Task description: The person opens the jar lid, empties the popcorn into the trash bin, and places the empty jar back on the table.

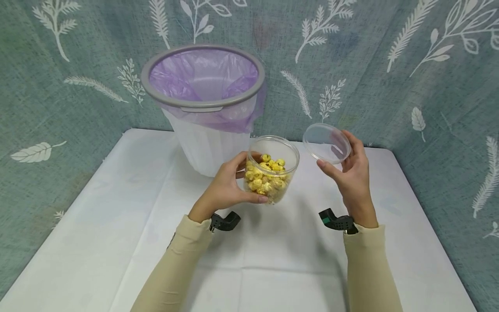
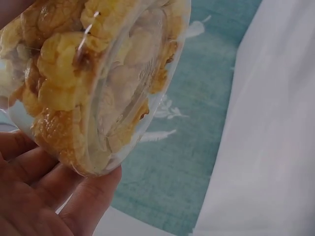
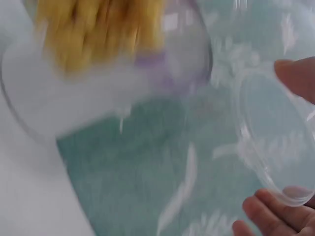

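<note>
A clear round plastic jar (image 1: 290,171), partly filled with yellow popcorn (image 1: 267,182), is held above the table, open at the top and slightly tilted. My left hand (image 1: 224,188) grips it from the left side, thumb along the near lower wall. In the left wrist view, the fingers of my left hand (image 2: 44,196) touch the jar's bottom edge (image 2: 128,118). To the right, apart from the jar, my right hand (image 1: 356,177) holds a clear round lid (image 1: 325,143) by its edge. The right wrist view shows that lid (image 3: 275,128) between thumb and fingers, with blurred popcorn (image 3: 103,29) beyond.
A white bin (image 1: 206,143) with a grey rim and a purple liner bag (image 1: 171,80) stands at the back left, behind the left hand. White cloth covers the table (image 1: 117,242). Green leaf-patterned fabric (image 1: 280,43) encloses the back and sides.
</note>
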Tool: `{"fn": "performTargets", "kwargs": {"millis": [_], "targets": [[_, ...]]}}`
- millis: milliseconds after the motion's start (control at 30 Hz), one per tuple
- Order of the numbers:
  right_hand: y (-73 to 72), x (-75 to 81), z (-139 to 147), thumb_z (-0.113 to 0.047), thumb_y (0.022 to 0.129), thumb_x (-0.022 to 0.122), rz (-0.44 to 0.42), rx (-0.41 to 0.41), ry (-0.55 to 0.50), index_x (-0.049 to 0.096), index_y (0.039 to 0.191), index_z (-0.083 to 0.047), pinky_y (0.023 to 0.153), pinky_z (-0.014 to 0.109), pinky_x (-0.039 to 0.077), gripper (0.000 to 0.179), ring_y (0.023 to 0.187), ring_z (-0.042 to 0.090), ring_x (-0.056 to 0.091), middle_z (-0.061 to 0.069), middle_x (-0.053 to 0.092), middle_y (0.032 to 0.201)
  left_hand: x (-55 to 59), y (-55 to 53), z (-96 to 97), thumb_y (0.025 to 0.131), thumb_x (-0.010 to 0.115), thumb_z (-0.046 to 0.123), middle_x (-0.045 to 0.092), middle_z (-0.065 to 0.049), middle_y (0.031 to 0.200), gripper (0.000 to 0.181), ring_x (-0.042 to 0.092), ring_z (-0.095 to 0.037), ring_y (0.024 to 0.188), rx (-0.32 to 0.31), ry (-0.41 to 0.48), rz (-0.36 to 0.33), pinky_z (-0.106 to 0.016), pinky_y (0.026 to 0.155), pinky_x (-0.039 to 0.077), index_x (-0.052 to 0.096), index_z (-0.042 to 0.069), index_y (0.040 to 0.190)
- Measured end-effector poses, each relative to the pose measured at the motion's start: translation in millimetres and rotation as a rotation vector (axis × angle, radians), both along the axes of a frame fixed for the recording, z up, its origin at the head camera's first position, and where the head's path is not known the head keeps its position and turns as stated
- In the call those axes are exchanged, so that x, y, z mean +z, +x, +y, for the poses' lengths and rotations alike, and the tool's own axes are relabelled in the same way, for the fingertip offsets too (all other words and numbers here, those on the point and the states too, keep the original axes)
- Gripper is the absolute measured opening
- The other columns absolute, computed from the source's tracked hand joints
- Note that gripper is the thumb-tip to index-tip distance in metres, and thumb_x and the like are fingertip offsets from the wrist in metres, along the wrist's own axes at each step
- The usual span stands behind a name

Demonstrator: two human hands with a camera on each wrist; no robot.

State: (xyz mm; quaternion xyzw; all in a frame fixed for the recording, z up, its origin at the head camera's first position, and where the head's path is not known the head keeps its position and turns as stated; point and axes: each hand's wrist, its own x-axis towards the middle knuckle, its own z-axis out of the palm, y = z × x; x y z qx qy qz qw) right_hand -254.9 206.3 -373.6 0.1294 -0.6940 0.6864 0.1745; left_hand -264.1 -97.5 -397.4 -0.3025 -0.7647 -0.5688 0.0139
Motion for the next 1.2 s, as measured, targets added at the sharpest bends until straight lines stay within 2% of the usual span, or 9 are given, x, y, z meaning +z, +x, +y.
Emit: {"fn": "performTargets", "kwargs": {"millis": [100,200,367,567,700,900,1033,1200], "targets": [[-7.8,-11.9,15,-0.001,0.090,0.080,-0.120,-0.108,0.098,0.029,0.161,-0.003,0.122,0.050,0.033,0.087,0.150,0.032,0.038,0.014,0.041,0.162,2.8,0.4,-3.1,0.065,0.103,0.012,0.062,-0.004,0.143,0.091,0.060,-0.020,0.130,0.003,0.014,-0.009,-0.045,0.107,0.053,0.055,0.010,0.143],[-15.4,-28.9,27,-0.018,0.092,0.083,-0.278,-0.160,0.213,0.022,0.163,-0.004,0.121,0.056,0.033,0.095,0.153,0.036,0.033,0.015,0.034,0.166,5.4,1.2,-5.1,0.065,0.103,0.010,0.062,-0.006,0.143,0.093,0.060,-0.021,0.130,0.005,0.027,-0.007,-0.044,0.107,0.053,0.055,0.009,0.144],[-28.2,-61.5,37,-0.037,0.091,0.085,-0.499,-0.141,0.352,0.013,0.165,-0.004,0.122,0.059,0.031,0.108,0.156,0.039,0.026,0.016,0.025,0.171,8.8,3.4,-7.7,0.065,0.102,0.008,0.062,-0.007,0.144,0.094,0.061,-0.023,0.130,0.001,0.038,0.001,-0.044,0.107,0.053,0.054,0.007,0.145],[-38.1,-85.8,39,-0.039,0.086,0.087,-0.642,-0.161,0.490,0.016,0.163,0.000,0.122,0.059,0.030,0.112,0.156,0.042,0.024,0.024,0.022,0.170,12.1,5.7,-9.1,0.064,0.102,0.009,0.062,-0.006,0.143,0.093,0.060,-0.022,0.130,-0.001,0.041,0.014,-0.043,0.107,0.053,0.055,0.007,0.144],[-41.4,-90.0,40,-0.034,0.086,0.087,-0.698,-0.159,0.564,0.015,0.163,0.002,0.123,0.059,0.029,0.111,0.155,0.045,0.024,0.028,0.018,0.170,14.6,6.4,-10.1,0.065,0.102,0.008,0.061,-0.006,0.144,0.092,0.060,-0.022,0.131,-0.008,0.045,0.018,-0.043,0.108,0.052,0.055,0.007,0.144],[-41.7,-86.3,37,-0.026,0.086,0.089,-0.736,-0.117,0.603,0.011,0.163,0.002,0.123,0.062,0.026,0.113,0.154,0.049,0.021,0.031,0.015,0.170,18.0,7.9,-13.9,0.064,0.102,0.007,0.061,-0.008,0.145,0.094,0.059,-0.023,0.133,-0.016,0.045,0.022,-0.043,0.109,0.052,0.054,0.007,0.145],[-39.5,-83.6,37,-0.026,0.087,0.088,-0.731,-0.083,0.623,0.012,0.162,0.003,0.124,0.061,0.025,0.112,0.155,0.048,0.020,0.029,0.016,0.171,19.7,8.8,-17.1,0.064,0.102,0.007,0.060,-0.009,0.144,0.094,0.059,-0.023,0.132,-0.024,0.041,0.017,-0.042,0.109,0.051,0.054,0.006,0.145],[-33.7,-73.8,36,-0.036,0.092,0.083,-0.682,-0.106,0.635,0.017,0.162,0.004,0.124,0.061,0.026,0.104,0.155,0.046,0.021,0.029,0.020,0.169,22.5,9.2,-22.2,0.065,0.102,0.006,0.059,-0.008,0.146,0.084,0.058,-0.024,0.133,-0.024,0.044,0.010,-0.043,0.110,0.051,0.058,0.006,0.137]]}}
